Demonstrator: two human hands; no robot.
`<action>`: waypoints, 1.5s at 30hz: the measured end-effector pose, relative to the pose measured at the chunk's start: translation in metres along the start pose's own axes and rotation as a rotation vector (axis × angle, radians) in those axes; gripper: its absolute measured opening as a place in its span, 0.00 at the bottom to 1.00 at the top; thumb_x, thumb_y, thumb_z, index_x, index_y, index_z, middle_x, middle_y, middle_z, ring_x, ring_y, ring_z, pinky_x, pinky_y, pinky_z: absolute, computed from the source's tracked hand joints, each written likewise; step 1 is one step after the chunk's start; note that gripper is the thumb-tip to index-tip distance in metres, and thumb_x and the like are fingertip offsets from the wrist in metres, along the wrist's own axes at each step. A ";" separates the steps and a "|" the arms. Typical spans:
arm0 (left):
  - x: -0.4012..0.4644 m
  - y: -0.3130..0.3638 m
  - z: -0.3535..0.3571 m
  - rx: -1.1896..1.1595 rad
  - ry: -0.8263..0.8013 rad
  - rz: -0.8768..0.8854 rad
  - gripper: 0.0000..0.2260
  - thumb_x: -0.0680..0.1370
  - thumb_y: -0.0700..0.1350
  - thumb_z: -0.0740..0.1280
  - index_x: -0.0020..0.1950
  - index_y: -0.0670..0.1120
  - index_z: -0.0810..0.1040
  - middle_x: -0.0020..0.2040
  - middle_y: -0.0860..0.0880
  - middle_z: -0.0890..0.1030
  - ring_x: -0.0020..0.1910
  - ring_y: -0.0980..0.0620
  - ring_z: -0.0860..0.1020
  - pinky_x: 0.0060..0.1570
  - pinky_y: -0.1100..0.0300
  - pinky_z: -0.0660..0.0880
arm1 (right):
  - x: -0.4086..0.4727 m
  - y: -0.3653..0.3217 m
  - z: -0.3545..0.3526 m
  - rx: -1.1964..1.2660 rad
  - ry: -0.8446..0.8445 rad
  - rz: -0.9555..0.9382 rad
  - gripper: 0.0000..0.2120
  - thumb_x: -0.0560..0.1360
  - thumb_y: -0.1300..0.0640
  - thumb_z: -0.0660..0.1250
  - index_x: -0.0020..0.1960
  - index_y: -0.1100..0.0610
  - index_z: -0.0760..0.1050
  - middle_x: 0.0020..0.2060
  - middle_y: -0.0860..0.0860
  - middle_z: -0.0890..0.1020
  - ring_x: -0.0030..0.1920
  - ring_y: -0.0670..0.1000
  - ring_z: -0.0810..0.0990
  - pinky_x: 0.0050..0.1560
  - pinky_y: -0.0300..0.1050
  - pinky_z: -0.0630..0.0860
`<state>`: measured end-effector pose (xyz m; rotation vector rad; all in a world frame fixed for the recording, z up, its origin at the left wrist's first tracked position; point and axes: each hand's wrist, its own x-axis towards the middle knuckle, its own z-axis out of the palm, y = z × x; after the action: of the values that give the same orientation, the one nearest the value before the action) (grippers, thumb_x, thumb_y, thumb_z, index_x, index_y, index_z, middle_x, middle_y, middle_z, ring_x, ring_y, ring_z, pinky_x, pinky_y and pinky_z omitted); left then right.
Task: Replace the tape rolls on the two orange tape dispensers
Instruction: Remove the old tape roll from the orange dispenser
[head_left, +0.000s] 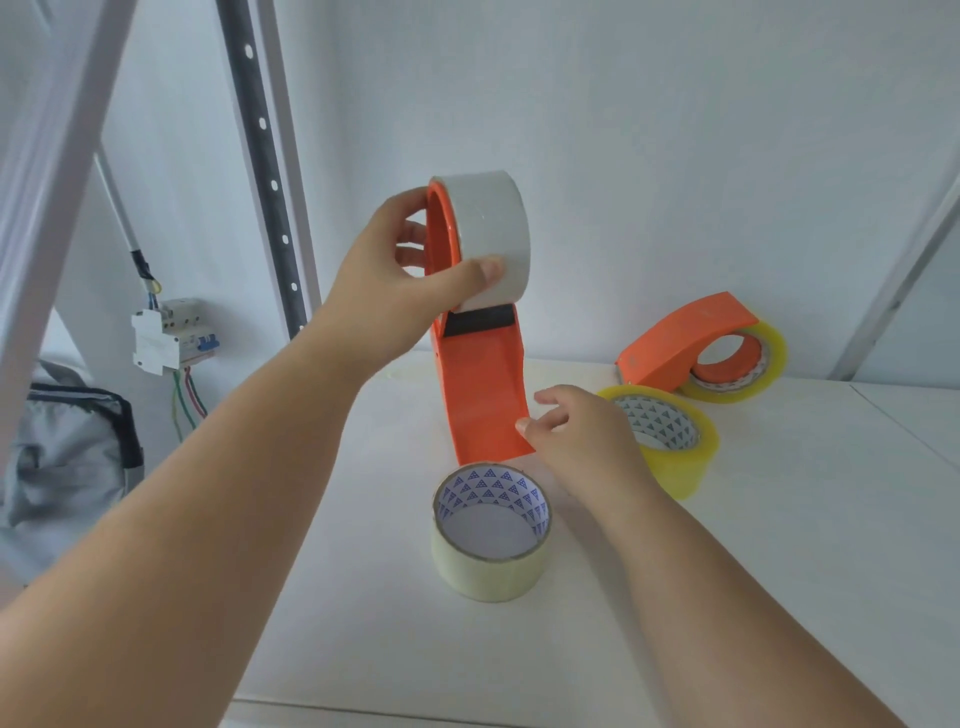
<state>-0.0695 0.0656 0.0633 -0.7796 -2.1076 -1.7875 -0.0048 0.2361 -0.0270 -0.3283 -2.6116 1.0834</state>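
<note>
While left hand grips tape roll on dispenser, right hand pinches its base.

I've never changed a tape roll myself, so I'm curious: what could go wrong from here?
1. The dispenser stands on end, steadied only by the right hand at its base; a tug could tip it.
2. The left hand grips the white roll by its edges; it may jam or slip.
3. The pale roll on the table lies close by and could be knocked.
</note>
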 end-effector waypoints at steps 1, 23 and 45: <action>-0.002 0.001 0.000 0.029 0.001 0.026 0.33 0.61 0.58 0.73 0.64 0.58 0.68 0.52 0.56 0.77 0.52 0.60 0.77 0.42 0.71 0.75 | -0.001 -0.001 -0.002 0.029 0.064 -0.032 0.16 0.76 0.51 0.65 0.63 0.52 0.74 0.47 0.47 0.81 0.45 0.47 0.78 0.48 0.41 0.72; -0.030 -0.013 -0.004 0.197 -0.091 0.156 0.48 0.61 0.53 0.80 0.75 0.52 0.59 0.65 0.52 0.65 0.67 0.59 0.66 0.57 0.69 0.66 | -0.013 -0.067 -0.038 1.041 -0.130 -0.140 0.06 0.77 0.61 0.65 0.42 0.59 0.71 0.42 0.55 0.80 0.47 0.57 0.82 0.50 0.53 0.81; -0.048 -0.022 -0.014 0.243 -0.033 0.102 0.43 0.64 0.53 0.78 0.74 0.53 0.61 0.65 0.52 0.64 0.65 0.58 0.67 0.62 0.58 0.69 | -0.066 0.013 -0.061 0.105 0.026 -0.237 0.09 0.72 0.59 0.71 0.37 0.51 0.73 0.37 0.50 0.81 0.37 0.45 0.77 0.41 0.37 0.71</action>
<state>-0.0444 0.0388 0.0224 -0.8374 -2.2097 -1.4424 0.0796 0.2635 -0.0075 -0.0086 -2.4818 1.1181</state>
